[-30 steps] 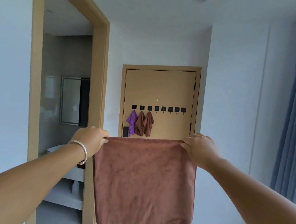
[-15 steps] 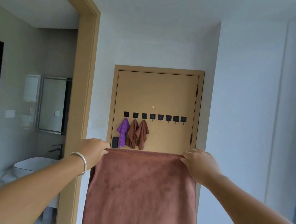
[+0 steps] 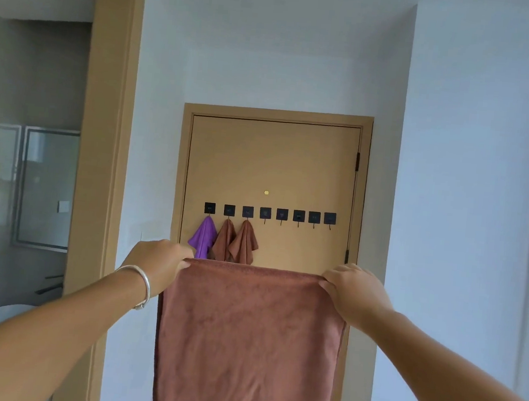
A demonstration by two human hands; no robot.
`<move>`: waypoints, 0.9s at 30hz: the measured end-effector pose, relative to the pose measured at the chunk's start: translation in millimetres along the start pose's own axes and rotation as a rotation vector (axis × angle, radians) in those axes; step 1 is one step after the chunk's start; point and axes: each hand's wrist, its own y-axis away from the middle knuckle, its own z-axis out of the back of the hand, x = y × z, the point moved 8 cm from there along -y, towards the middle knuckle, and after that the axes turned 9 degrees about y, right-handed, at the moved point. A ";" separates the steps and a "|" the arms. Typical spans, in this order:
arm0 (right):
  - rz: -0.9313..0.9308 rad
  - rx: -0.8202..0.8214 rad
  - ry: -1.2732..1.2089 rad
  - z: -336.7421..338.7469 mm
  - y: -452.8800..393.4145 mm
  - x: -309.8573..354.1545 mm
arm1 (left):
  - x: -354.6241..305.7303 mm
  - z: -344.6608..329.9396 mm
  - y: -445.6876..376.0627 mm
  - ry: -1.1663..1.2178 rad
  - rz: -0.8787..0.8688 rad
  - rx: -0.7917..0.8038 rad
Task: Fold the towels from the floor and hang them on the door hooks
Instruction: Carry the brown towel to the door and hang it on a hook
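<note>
A pale hallway with white walls ends at a tan door [image 3: 272, 168], and a tan-framed doorway [image 3: 103, 152] on the left opens onto a bathroom. Nearest the camera, two bare arms reach forward holding one brown towel [image 3: 247, 344] spread flat in the air by its top edge. The left hand [image 3: 158, 263], with a silver bangle [image 3: 142, 282] on its wrist, has its grip clenched on the top left corner; the right hand [image 3: 353, 288] pinches the top right corner. The towel is plush, reddish-brown and hangs straight down, its lower edge near the bottom of the view. Farther off, the door carries a row of eight black square hooks [image 3: 265, 213]. The three leftmost hold folded towels: one purple towel [image 3: 203, 238] and two brown hung towels [image 3: 236, 243]. Five hooks are bare.
</note>
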 end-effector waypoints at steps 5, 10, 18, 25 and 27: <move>0.027 -0.022 0.005 -61.1 -65.3 -16.1 | 13.7 -54.2 -61.9 -0.034 -0.004 -0.002; 0.032 -0.074 -0.004 -120.9 -142.0 -46.5 | 21.3 -103.7 -140.1 -0.031 0.011 0.013; 0.015 -0.068 -0.031 -212.0 -246.7 -79.2 | 36.3 -182.3 -239.6 -0.038 0.030 0.026; 0.029 -0.045 -0.033 -293.8 -310.9 -77.3 | 68.5 -261.9 -309.6 -0.041 0.004 0.081; 0.016 -0.044 -0.025 -316.5 -329.8 -77.6 | 76.3 -283.4 -333.8 -0.042 -0.021 0.080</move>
